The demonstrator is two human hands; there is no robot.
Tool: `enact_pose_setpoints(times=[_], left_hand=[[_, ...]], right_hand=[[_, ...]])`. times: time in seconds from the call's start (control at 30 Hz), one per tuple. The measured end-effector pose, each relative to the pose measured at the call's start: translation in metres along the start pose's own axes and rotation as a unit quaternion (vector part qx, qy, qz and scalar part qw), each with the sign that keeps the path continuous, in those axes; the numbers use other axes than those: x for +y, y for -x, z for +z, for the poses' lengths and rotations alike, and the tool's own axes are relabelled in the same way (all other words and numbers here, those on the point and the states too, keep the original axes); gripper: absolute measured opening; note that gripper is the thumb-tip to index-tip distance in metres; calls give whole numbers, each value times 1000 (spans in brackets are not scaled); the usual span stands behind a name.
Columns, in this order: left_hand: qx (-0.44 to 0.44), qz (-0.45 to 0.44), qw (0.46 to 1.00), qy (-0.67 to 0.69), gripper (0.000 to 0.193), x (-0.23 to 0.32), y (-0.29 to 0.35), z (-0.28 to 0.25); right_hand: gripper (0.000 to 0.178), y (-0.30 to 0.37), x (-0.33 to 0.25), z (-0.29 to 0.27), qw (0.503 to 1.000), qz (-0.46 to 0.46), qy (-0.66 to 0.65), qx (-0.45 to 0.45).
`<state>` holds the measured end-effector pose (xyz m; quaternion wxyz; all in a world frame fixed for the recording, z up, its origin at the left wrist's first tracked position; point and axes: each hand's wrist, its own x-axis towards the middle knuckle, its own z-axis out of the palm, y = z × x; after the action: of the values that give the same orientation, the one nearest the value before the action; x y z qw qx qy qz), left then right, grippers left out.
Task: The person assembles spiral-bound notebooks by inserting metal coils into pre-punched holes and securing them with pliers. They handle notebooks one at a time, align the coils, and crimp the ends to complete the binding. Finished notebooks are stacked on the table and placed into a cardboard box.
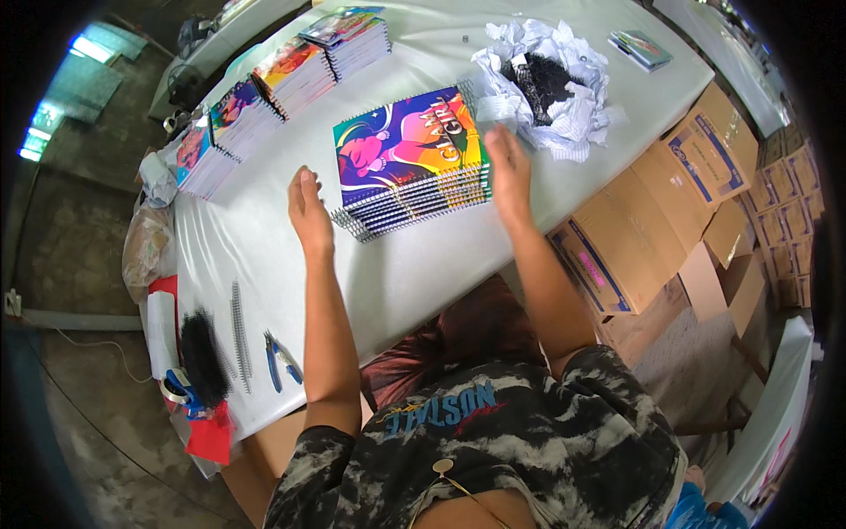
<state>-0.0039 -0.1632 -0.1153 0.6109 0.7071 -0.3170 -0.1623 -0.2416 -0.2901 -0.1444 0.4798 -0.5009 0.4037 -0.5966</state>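
Flanking a stack of spiral notebooks (410, 150) on the white table (414, 282), both hands are open, fingers extended: L hand (310, 212) just off the stack's left side, R hand (509, 172) right beside its right side; contact on R can't be told. Top cover: multicol. illus., large pale lettering running sideways, legible. Cardboard carton (630, 234), R of table, bears dark-blue printed band w/ pink mark; fine print too small to read. Blk/grey shirt (449, 410) has blue lettering, upside down in view. Blue-handled pliers (275, 363) lie lower L.
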Motion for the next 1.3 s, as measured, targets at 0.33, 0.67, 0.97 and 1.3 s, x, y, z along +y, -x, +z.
enact_pose_setpoints(times=[0.33,0.67,0.97,1.3], left_hand=[[-322,-253,844,347,79,2,-22,26],[-284,-355,816,356,48,-21,20,-78],[-209,-274,887,308,69,-32,3,-117],[72,-103,992,-2,42,0,122,-206]], right_hand=[[67,-28,-28,18,833,387,-213,-334],[53,110,-43,32,894,295,-246,-229],[81,63,29,17,979,66,142,-133],[13,-79,22,-19,854,-137,423,-271]])
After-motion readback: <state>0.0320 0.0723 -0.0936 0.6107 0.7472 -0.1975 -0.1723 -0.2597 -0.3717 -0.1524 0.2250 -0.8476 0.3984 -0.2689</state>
